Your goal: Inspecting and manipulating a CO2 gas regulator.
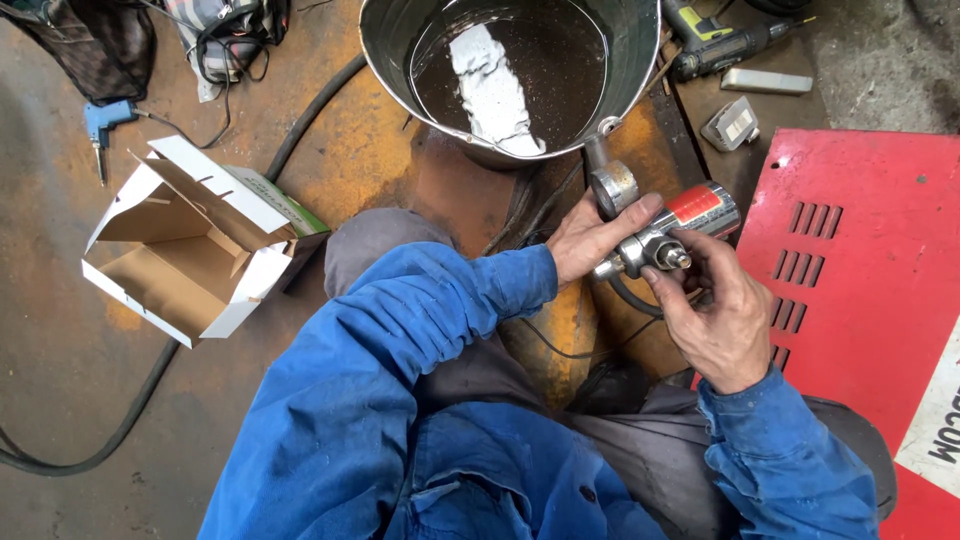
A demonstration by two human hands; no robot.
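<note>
My left hand [590,238] grips a metal gas regulator [655,235] by its body, thumb resting on the round gauge [613,187]. The regulator has a silver cylinder with a red label [700,205] and a brass threaded fitting [677,258]. My right hand [715,310] comes from below, fingers on the fitting's end and on the regulator's underside. Both arms wear blue sleeves. A black hose [625,298] loops beneath the regulator.
A metal bucket [640,45] of dark liquid stands just beyond the hands. An open white cardboard box [190,245] lies to the left. A red vented metal panel [860,270] lies at right. A cordless drill [715,40], small boxes and cables lie on the rusty floor.
</note>
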